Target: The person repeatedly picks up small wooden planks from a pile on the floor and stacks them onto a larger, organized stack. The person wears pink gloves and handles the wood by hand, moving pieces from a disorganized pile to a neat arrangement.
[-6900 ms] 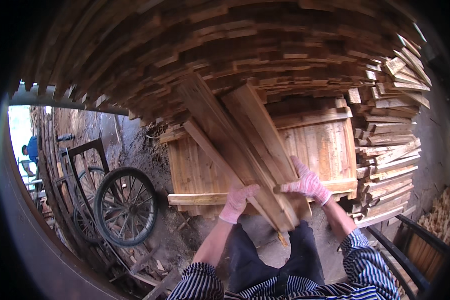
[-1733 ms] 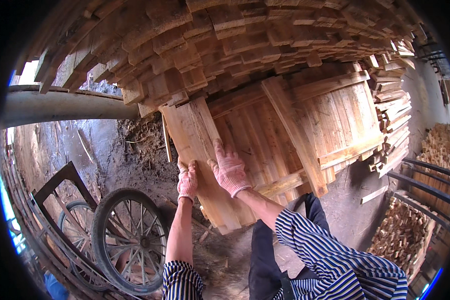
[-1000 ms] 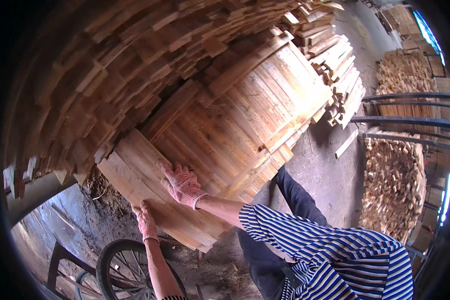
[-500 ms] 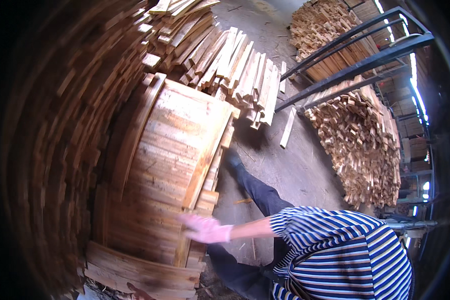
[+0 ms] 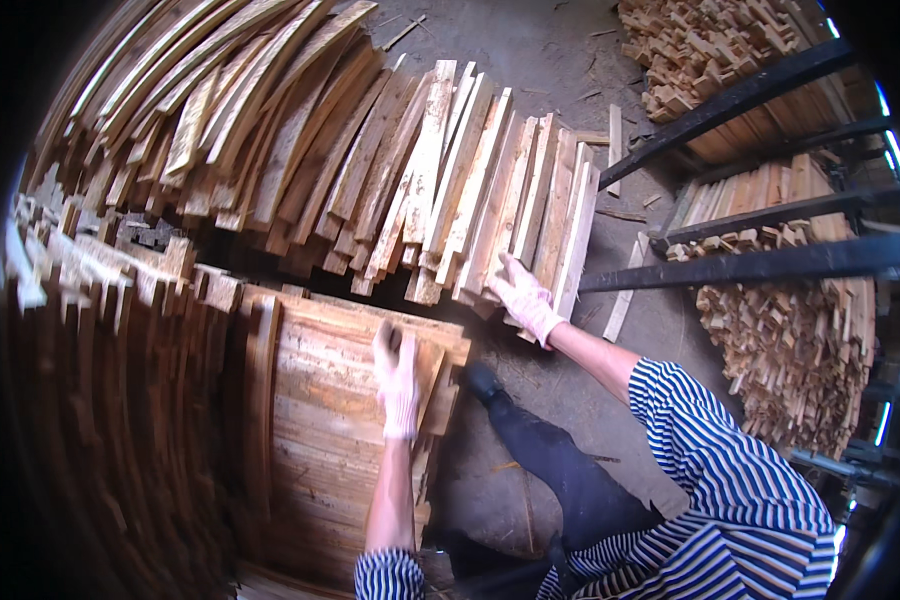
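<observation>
My left hand (image 5: 397,378), in a pale pink glove with a darker patch at the fingers, is over the far right corner of a stack of wooden slats (image 5: 320,400). Its thumb and fingers are apart, with nothing between them. Farther right, my right hand (image 5: 526,300), also gloved, reaches to the near ends of a row of sawn planks (image 5: 495,205). Its fingers are spread against the plank ends, and whether they press on one is hard to see. A loose strip (image 5: 432,375) lies along the stack's right edge, beside the left hand.
A tall wall of stacked timber (image 5: 120,400) rises at the left. Black metal bars (image 5: 760,265) cross at the right, before a heap of short wood pieces (image 5: 790,340). A narrow strip (image 5: 626,290) lies on the concrete floor (image 5: 660,330).
The view has shifted, bringing the plank row closer. One gloved hand was blurred at the stack's near right edge; now both hands show farther forward, the right at the plank ends.
</observation>
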The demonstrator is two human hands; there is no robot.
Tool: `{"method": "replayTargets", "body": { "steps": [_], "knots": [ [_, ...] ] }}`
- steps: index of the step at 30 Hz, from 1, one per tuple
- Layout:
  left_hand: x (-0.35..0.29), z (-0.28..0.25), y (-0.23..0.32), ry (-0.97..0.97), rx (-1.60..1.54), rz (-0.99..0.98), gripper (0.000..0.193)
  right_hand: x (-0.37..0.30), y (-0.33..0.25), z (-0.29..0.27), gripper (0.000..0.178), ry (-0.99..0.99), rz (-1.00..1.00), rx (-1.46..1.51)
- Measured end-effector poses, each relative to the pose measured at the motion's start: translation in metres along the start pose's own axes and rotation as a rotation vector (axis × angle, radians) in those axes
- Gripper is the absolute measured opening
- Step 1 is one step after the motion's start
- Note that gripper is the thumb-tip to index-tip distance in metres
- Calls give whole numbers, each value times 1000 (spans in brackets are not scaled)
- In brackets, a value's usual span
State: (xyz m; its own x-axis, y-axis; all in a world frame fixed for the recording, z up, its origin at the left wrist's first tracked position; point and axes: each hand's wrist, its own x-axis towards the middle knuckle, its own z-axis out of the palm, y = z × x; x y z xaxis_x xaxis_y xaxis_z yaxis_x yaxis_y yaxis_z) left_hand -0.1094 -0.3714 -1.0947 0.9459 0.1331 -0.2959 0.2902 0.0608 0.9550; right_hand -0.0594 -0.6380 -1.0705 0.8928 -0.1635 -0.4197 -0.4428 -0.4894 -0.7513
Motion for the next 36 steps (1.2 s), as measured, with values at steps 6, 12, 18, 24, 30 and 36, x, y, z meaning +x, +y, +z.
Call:
{"method": "replayTargets", "body": {
  "steps": [6,12,18,24,30,36],
  "knots": [
    [150,145,-44,207,-234,-634,63,119,-6,-8,93,121,209,-94],
    [169,168,-35,328,-130,-784,68,157,-40,-5,107,-80,461,-211],
    [99,258,83,6,-262,-741,65,119,-3,-92,86,118,413,96],
    [111,267,72,-585,23,-527,80,120,46,-138,73,-119,269,929],
    [147,280,106,-651,457,-386,63,133,93,-122,43,-117,276,1168],
    [99,230,79,-139,480,-339,82,73,4,-70,92,69,379,830]
  ]
}}
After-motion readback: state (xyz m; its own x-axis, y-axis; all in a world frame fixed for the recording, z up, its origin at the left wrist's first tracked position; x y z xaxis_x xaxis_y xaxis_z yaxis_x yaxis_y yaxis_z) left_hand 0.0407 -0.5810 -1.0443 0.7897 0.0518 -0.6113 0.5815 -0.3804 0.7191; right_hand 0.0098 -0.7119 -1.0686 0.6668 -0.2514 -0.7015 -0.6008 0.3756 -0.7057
